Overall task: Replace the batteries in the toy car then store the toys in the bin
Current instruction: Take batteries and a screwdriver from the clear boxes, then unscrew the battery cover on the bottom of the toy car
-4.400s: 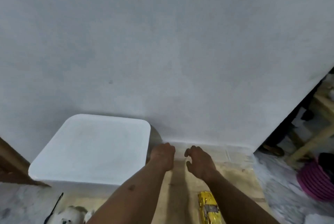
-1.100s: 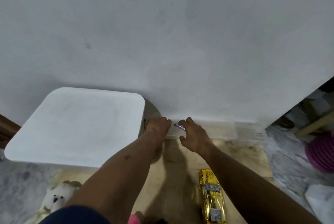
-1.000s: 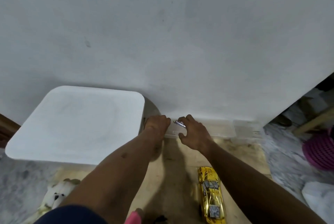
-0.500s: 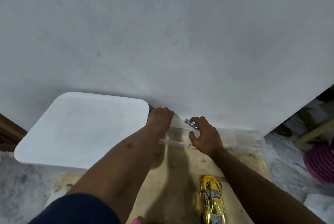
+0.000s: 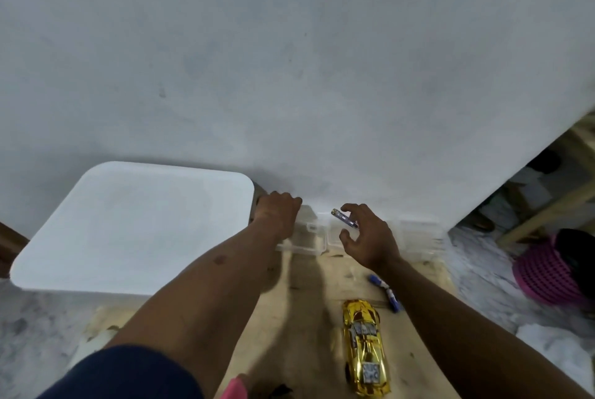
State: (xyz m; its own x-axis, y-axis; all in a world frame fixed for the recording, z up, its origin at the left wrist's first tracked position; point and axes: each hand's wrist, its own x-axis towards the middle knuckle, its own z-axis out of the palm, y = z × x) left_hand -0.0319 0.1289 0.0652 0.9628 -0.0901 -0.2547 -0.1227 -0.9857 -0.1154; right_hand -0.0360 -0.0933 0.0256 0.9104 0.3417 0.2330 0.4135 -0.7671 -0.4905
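A shiny gold toy car (image 5: 365, 348) lies on the wooden board (image 5: 302, 308) near the bottom. Against the wall stands a small clear plastic box (image 5: 309, 237). My left hand (image 5: 278, 213) is closed on the box's left end. My right hand (image 5: 367, 236) hovers over the box's right side and pinches a small blue battery (image 5: 344, 219) between thumb and fingers. Two more blue batteries (image 5: 384, 292) lie on the board beside my right forearm. A large white lidded bin (image 5: 135, 228) sits to the left.
A grey wall (image 5: 289, 60) rises right behind the box. A pink ribbed basket (image 5: 544, 269) and wooden furniture legs (image 5: 547, 205) are at the right. Something pink (image 5: 235, 389) shows at the bottom edge. Marbled floor surrounds the board.
My right hand has lifted a battery out of the clear box and drawn back to the right. Two batteries beside my right forearm are now in view. My left hand stays on the box.
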